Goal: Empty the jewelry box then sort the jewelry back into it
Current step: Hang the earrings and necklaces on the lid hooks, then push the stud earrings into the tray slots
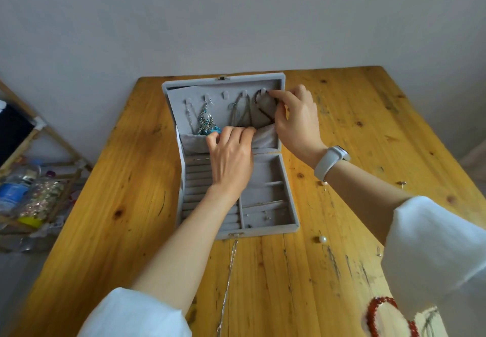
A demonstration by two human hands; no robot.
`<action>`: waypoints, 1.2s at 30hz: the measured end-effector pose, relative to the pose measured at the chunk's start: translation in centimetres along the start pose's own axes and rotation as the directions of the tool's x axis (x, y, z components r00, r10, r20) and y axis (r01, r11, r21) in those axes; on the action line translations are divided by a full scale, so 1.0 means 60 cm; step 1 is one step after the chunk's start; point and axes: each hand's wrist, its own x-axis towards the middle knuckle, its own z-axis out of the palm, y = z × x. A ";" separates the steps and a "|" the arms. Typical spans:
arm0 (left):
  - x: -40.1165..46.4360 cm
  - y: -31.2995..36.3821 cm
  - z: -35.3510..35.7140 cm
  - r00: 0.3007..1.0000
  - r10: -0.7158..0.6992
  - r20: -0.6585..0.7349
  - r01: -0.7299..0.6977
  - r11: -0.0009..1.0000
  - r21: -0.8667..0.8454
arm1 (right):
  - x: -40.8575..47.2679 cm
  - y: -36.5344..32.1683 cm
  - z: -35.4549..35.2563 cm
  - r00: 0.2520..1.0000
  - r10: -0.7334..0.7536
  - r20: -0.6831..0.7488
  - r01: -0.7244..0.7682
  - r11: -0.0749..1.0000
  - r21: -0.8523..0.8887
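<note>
A grey velvet jewelry box [288, 227] stands open on the wooden table [126, 205], its lid upright. On the lid's hooks hang a thin chain [189, 118], a silver and turquoise earring [206, 122], a grey cord necklace [238, 111] and a dark beaded necklace [263, 102]. My right hand [295, 122] pinches the dark beaded necklace at the rightmost hook. My left hand [231, 157] grips the edge of the lid's fabric pocket [264, 138] and holds it down. The tray's ring rolls are partly hidden by my left arm.
On the table lie a silver chain [228, 278] in front of the box, a pearl earring [323, 239], small studs [401, 183] at the right, and a red beaded bracelet [378, 313] at the near right. A wooden rack with bottles [23, 192] stands at the left.
</note>
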 end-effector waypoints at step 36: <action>-0.134 0.087 -0.148 0.825 -0.161 0.542 0.546 0.476 -0.689 | -0.198 0.035 -0.101 0.947 0.148 0.286 -0.207 0.960 0.188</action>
